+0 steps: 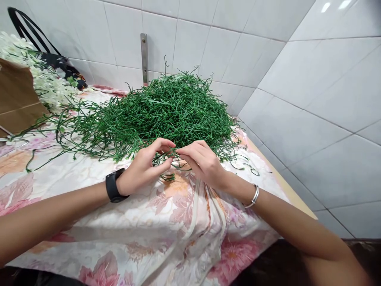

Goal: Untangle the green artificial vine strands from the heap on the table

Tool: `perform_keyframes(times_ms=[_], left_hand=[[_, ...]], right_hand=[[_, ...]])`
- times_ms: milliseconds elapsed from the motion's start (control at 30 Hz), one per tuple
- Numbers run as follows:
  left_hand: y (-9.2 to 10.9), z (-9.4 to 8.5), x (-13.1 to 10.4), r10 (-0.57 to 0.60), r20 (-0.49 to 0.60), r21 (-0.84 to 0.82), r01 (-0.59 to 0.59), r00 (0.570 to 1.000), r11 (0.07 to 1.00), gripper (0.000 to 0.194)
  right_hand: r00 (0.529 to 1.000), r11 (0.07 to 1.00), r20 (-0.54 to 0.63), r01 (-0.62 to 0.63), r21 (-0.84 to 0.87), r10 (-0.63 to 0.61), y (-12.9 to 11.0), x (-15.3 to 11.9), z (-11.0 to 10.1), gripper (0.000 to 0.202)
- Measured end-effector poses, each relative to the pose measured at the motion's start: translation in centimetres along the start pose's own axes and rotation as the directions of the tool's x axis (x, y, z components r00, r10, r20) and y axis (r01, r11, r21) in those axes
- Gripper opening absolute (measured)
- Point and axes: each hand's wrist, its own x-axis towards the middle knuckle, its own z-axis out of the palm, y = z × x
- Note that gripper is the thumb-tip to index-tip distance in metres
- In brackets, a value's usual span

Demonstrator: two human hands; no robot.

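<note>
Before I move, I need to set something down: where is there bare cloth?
The floral cloth is bare between the left forearm and the green stems. It also shows between both forearms, but creased. It's crowded beyond the hands with stems, and far left with white flowers and brown paper.

You are working in bright, fairly even white light, with two small highlights glaring off the glossy wall tiles point(336, 79) at upper right. Soft shadows are shading the folds of the floral cloth point(119, 234), the bottom corners are falling dark, and the wide view is stretching your forearms point(56, 214) toward the edges.
</note>
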Motion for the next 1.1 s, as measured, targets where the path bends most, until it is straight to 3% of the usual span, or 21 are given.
perform_keyframes(times_ms=[167, 333, 533, 700, 833, 1100], left_hand=[[0.3, 0.0, -0.1, 0.067, -0.015, -0.007, -0.067, 0.998, 0.998, 0.025], [0.2, -0.2, -0.1, 0.031, 0.024, -0.082, -0.029, 0.999, 0.996, 0.025], [0.3, -0.2, -0.1, 0.036, 0.09, 0.004, -0.036, 0.995, 0.999, 0.024], [0.3, 0.0, -0.2, 0.062, 0.067, -0.076, -0.057, 0.996, 0.995, 0.028], [0.1, 0.1, -0.1, 0.027, 0.089, -0.199, -0.008, 0.996, 0.98, 0.032], [0.3, 0.0, 0.1, -0.045, 0.135, -0.092, 0.058, 0.99, 0.994, 0.021]], right_hand=[[1.0, 1.0, 0.012, 0.021, 0.001, -0.021, 0.0, 0.0, -0.2, 0.014], [1.0, 1.0, 0.015, 0.022, 0.021, -0.023, -0.3, 0.1, -0.3, 0.01], [1.0, 0.994, 0.018, -0.026, 0.104, 0.024, -0.2, 0.0, -0.2, 0.008], [1.0, 1.0, 0.024, -0.012, -0.017, 0.012, -0.4, 0.2, -0.7, 0.012], [1.0, 0.999, 0.029, -0.008, -0.046, 0.009, -0.5, 0.4, -1.0, 0.013], [1.0, 0.993, 0.008, 0.013, -0.116, -0.013, -0.2, 0.4, -1.1, 0.013]])
